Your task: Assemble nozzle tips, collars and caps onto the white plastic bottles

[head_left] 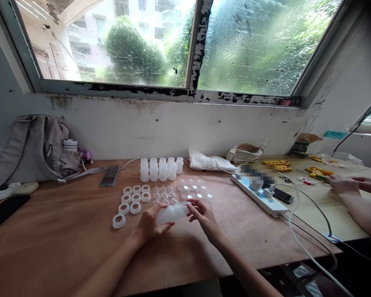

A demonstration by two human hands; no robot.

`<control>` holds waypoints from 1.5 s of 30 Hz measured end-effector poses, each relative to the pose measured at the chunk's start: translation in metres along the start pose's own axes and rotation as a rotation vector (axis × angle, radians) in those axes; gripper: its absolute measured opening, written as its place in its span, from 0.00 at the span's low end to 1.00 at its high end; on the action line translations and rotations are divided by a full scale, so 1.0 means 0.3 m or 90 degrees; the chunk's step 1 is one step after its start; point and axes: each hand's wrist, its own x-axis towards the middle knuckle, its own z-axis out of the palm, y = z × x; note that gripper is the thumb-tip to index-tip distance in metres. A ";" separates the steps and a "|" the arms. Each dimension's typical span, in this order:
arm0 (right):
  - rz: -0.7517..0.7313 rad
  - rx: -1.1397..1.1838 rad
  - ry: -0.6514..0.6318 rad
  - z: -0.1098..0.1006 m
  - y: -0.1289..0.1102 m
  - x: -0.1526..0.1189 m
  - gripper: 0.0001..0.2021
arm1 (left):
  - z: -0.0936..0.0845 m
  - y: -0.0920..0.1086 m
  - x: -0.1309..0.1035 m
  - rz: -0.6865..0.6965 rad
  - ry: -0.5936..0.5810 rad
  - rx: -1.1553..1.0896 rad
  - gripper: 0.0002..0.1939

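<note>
Left hand holds translucent bottle; right hand at its top

The left hand grips a translucent bottle, tilted over the table, and the right hand has its fingers at the neck end. Beyond, frosted containers stand in rows; rings, small clear pieces and flat discs lie nearer. A power strip lies right, another person's hands farther right.
</note>
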 end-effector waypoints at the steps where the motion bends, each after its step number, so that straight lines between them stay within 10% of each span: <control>1: -0.002 -0.006 0.006 0.000 -0.002 -0.001 0.17 | 0.001 0.000 0.001 0.002 -0.003 -0.001 0.23; 23: 0.104 0.032 -0.063 0.009 0.006 0.089 0.21 | -0.008 0.001 0.003 0.036 -0.055 -0.023 0.23; 32: 0.269 0.209 -0.253 0.026 -0.001 0.075 0.28 | 0.004 0.016 0.000 0.006 -0.087 -0.066 0.23; 45: 0.242 0.208 -0.379 0.061 -0.036 0.104 0.29 | -0.059 0.007 0.023 0.043 -0.128 -0.053 0.23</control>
